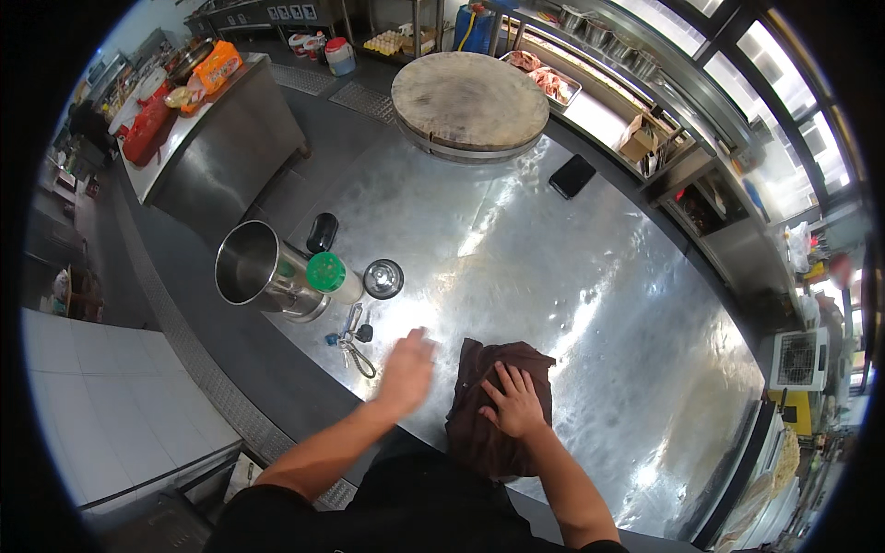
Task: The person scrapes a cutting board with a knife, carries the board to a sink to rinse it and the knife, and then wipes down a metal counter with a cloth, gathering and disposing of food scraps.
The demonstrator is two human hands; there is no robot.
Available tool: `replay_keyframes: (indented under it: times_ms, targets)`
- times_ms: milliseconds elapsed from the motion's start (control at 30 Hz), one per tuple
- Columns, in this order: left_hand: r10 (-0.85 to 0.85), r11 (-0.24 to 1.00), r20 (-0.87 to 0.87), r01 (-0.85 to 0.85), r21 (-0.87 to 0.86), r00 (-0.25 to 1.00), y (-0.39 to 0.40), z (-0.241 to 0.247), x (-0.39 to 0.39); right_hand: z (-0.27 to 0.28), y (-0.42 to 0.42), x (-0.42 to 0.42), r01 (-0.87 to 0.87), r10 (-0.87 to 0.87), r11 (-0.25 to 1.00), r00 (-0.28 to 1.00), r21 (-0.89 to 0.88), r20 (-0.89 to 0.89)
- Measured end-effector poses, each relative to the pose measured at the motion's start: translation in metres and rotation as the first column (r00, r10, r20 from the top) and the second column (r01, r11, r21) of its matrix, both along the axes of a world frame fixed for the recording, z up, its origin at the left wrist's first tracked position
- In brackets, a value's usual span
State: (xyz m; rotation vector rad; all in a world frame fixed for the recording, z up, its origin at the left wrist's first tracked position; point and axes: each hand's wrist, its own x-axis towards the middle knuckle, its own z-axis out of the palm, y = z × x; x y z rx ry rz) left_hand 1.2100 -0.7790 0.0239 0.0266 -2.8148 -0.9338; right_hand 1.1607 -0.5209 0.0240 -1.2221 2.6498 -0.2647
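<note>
My right hand [515, 404] rests with spread fingers on a dark brown cloth [477, 435], which lies bunched at the near edge of the stainless steel table [539, 263]. Left of the cloth, my left hand [406, 377] is blurred over the table; whether it holds anything is not clear. Just beyond it is a bunch of keys [356, 339]. A shaker jar with a green lid [325, 272] stands between a tall steel container [276, 276] and a round, shiny metal object [384, 278]. A small black object [322, 233] lies behind them.
A thick round chopping block [470, 100] stands at the table's far end, with a black phone [572, 176] to its right. Meat lies in a metal tray [574, 88] on the shelf beyond. At the left, a steel counter [221, 145] holds a red bag and an orange package.
</note>
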Motion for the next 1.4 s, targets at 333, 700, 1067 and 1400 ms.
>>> replay_keyframes:
  times_ms: [333, 700, 1067, 1400]
  targets:
    - [-0.345, 0.938, 0.074, 0.347, -0.018, 0.936, 0.126, -0.038, -0.031, -0.027, 0.052, 0.119, 0.243, -0.244, 0.970, 0.970, 0.030, 0.021]
    - [0.002, 0.938, 0.065, 0.020, -0.345, 0.998, -0.002, -0.037, -0.298, -0.028, -0.118, -0.133, 0.273, -0.285, 0.953, 0.956, -0.133, -0.074]
    - [-0.479, 0.864, -0.016, 0.467, -0.189, 0.878, 0.164, -0.044, -0.270, -0.024, 0.025, -0.027, 0.591, -0.585, 0.806, 0.803, 0.032, -0.111]
    - [-0.283, 0.909, 0.032, 0.278, -0.311, 0.959, 0.200, -0.046, -0.393, -0.024, 0.053, -0.149, 0.522, -0.531, 0.845, 0.844, -0.117, -0.077]
